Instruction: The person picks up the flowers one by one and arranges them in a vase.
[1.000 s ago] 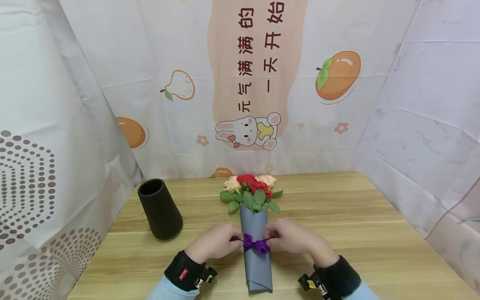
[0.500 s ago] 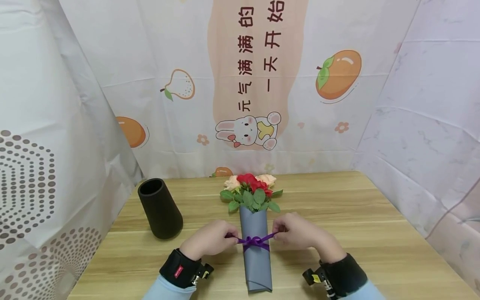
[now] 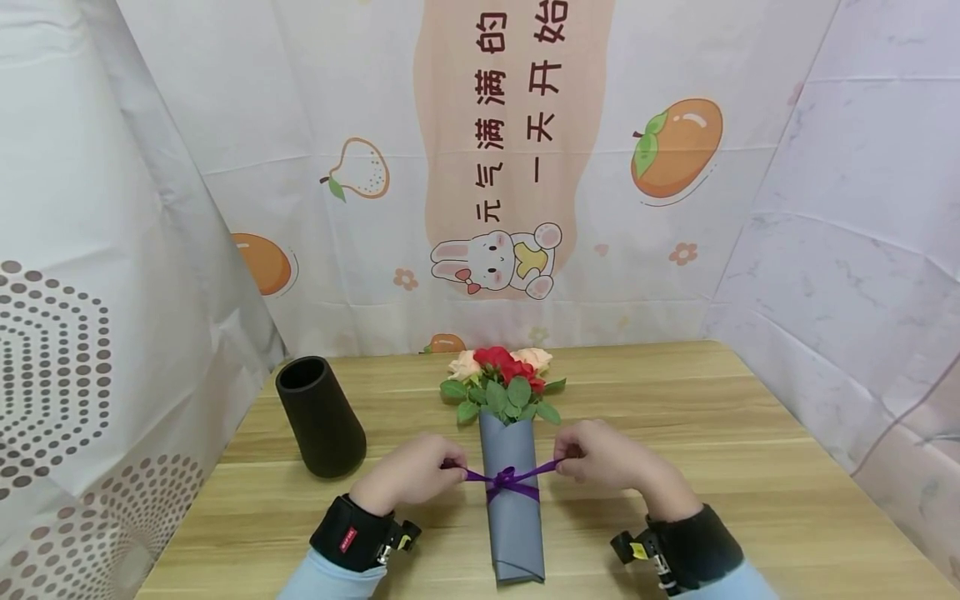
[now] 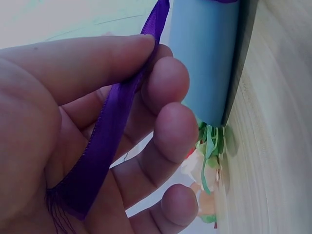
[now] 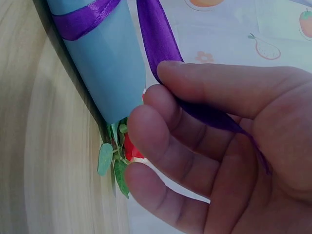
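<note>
A bouquet of red and peach roses (image 3: 506,367) with green leaves lies on the table, its stems wrapped in grey-blue paper (image 3: 515,533). Around the wrap runs a purple ribbon (image 3: 507,480), gathered in a small knot at the front. My left hand (image 3: 412,475) pinches one ribbon end between thumb and index finger, left of the wrap; the frayed tip lies across the palm in the left wrist view. On the other side my right hand (image 3: 607,458) pinches the opposite end the same way. Both ribbon tails are stretched outward, and neither hand touches the paper.
A black vase (image 3: 321,418) stands to the left on the wooden table (image 3: 712,467). Behind the table hangs a printed cloth (image 3: 360,250), with more cloth at both sides.
Both hands have drawn apart, left hand leftward and right hand rightward and slightly up. The bow's loops have shrunk into a small knot while the tails lengthened. The bouquet stays in place.
</note>
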### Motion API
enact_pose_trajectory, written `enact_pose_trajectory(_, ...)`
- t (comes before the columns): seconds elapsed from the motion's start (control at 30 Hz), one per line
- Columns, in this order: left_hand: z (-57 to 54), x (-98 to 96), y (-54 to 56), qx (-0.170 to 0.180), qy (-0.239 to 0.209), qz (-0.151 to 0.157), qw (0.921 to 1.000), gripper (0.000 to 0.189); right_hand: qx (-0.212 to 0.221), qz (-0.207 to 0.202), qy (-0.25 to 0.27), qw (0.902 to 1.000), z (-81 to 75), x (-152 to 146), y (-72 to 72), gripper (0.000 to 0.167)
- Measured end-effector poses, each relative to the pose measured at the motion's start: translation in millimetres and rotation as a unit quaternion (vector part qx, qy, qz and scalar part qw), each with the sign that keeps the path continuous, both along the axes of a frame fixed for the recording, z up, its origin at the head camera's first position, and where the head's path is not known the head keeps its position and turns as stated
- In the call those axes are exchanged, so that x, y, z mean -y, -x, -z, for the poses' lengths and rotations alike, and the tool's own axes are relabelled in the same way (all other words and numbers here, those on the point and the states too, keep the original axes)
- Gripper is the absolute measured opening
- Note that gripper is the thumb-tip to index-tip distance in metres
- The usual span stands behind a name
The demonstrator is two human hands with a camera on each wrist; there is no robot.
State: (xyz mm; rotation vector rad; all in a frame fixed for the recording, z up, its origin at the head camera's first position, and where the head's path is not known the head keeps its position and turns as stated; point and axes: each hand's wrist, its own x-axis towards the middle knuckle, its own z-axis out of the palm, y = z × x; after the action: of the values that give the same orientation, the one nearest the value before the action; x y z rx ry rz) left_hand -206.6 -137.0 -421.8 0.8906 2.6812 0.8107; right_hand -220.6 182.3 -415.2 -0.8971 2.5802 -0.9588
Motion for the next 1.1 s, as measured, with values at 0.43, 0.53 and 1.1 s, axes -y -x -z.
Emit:
enact_pose_trajectory(0.43, -2.3, 8.0, 0.9, -0.004, -0.003, -0.02, 0.9998, 0.012, 0.001, 0.013, -0.008, 0.9999, -5.5, -14.1, 1.6, 0.014)
enact_pose_trajectory(0.53, -2.2, 9.8, 1.5, -0.01, -0.002, -0.02, 0.9997, 0.013, 0.001, 0.017, -0.01, 0.9998, -7.1, -17.7, 1.9, 0.013)
enact_pose_trajectory(1.1, -11.0, 22.5, 2.9, 0.004, 0.009, -0.053, 0.9985, 0.016, 0.004, 0.046, -0.024, 0.9986, -12.1, -36.4, 2.4, 0.014)
